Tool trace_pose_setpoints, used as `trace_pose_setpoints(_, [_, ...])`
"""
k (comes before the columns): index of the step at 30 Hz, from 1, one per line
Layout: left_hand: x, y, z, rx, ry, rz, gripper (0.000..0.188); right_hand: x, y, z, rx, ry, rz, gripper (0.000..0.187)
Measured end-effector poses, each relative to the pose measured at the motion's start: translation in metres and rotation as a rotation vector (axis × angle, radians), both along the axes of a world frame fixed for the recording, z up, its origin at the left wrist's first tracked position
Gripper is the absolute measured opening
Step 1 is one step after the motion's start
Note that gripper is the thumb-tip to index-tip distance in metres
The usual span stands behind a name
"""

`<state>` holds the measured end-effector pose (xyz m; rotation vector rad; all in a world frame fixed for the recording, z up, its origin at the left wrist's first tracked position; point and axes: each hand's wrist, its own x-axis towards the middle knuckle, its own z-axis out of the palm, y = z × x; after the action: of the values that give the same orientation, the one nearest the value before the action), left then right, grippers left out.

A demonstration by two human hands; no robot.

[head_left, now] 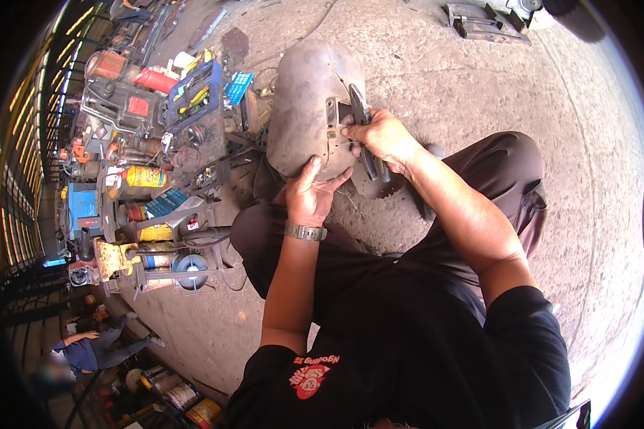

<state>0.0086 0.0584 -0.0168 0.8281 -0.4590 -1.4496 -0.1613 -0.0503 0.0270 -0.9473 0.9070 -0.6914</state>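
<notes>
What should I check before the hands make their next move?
1. Left hand touching the gray shell: ok, its thumb rests on the near end.
2. Right hand gripping the tool: ok, the fingers wrap around it.
3. Hands covered: not ok, both are bare.
4. Wrists clear: not ok, a watch is on the left one.
5. Glass in the shell's window: cannot tell, it just looks dark.
</notes>
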Motion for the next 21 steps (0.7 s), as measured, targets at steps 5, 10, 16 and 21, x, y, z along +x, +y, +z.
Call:
trace_pose_setpoints(5, [0.006,0.001,-0.009,0.023,0.170,-0.022,0.055,0.005,0.002,-0.011,0.047,-0.123,-0.060,0.014])
trace_pose_setpoints(10, [0.010,0.003,-0.006,0.011,0.227,0.004,0.058,0.003,0.004,-0.009,0.147,-0.157,-0.094,0.019])
trace_pose_setpoints(16, [0.016,-0.002,-0.002,-0.018,0.152,0.037,0.057,-0.003,0.012,0.004,0.228,-0.243,0.000,0.021])
trace_pose_setpoints(21, [0.014,-0.005,0.027,-0.057,-0.202,0.215,0.048,-0.016,0.001,0.005,0.124,-0.332,-0.057,0.019])
